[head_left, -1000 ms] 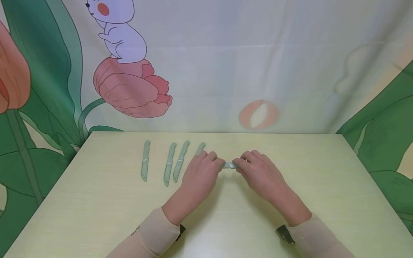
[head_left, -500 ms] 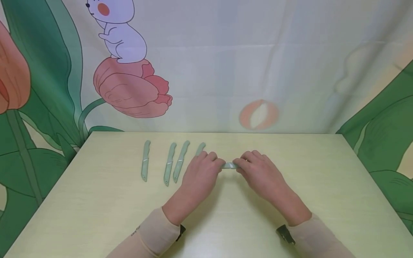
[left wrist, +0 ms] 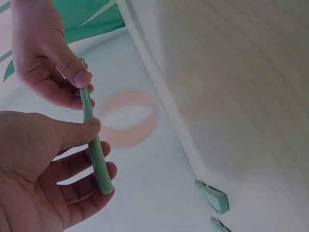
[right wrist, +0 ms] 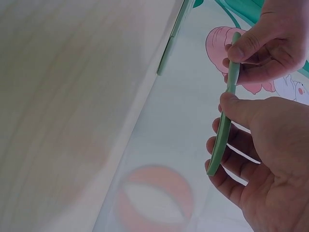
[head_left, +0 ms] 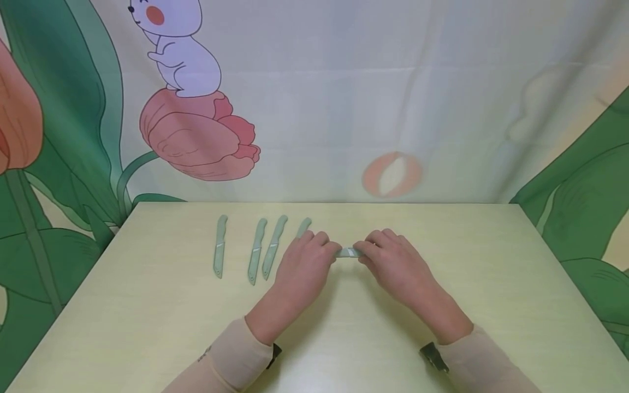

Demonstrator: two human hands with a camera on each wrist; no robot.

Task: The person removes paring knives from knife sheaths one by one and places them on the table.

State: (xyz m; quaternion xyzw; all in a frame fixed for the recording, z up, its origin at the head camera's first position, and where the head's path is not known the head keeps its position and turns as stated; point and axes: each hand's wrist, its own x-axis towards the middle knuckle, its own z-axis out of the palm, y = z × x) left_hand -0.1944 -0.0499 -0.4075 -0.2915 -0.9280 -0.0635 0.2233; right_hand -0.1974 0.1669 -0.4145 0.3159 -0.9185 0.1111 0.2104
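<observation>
A pale green paring knife [head_left: 348, 252] with its sheath on is held level above the table, between both hands. My left hand [head_left: 303, 265] pinches the rounded handle [left wrist: 99, 166], thumb on one side and fingers curled on the other. At the opposite end my right hand [head_left: 397, 262] grips the sheath [right wrist: 221, 142] in the same way. Only a short middle stretch of the knife shows in the head view; the fingers cover its ends.
Several matching sheathed knives lie on the table [head_left: 147, 305] to the left: one apart [head_left: 220, 245], a close pair [head_left: 256, 251], and another [head_left: 304, 225] partly hidden behind my left hand. A printed curtain [head_left: 314, 109] hangs behind the table's far edge.
The head view has shifted very slightly. Both hands keep the same hold on the knife, and the other knives lie where they were.
</observation>
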